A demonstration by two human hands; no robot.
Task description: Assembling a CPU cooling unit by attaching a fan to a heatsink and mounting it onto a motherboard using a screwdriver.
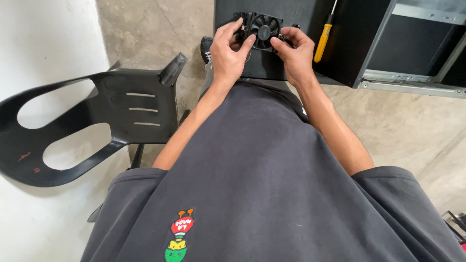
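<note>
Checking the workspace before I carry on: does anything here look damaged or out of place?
The black plastic chair lies tipped over on the floor. Otherwise nothing stands out: both hands, left hand and right hand, hold the small black fan.

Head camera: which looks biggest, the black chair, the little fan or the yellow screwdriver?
1. black chair, though it's nearer the camera
2. yellow screwdriver and fan look too alike to rank; both hands hold the fan.

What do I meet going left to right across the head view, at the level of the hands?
Black plastic chair → left hand → small black fan → right hand → yellow-handled screwdriver → open black computer case.
</note>
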